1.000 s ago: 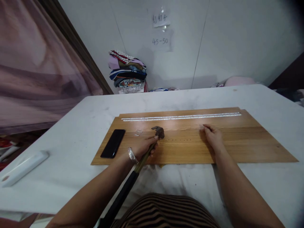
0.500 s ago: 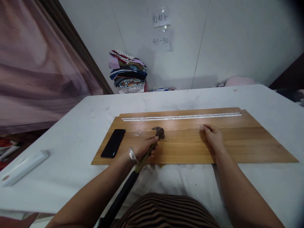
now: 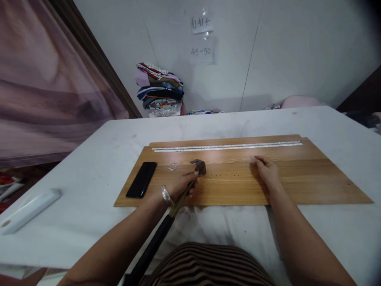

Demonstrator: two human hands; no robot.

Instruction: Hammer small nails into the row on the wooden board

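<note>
Left hand [image 3: 177, 185] — fingers clamped on hammer [image 3: 199, 166] — near board [image 3: 315, 180] edge; right hand [image 3: 268, 171] rests loose.

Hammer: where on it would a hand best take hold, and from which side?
The black grip at the handle's near end, from the person's side: the hammer points away, head over the board. The left hand chokes up just behind the head.

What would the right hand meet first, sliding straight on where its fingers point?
Probably the silvery strips at the far edge of the board; only bare wood shows between them and the right hand.
</note>
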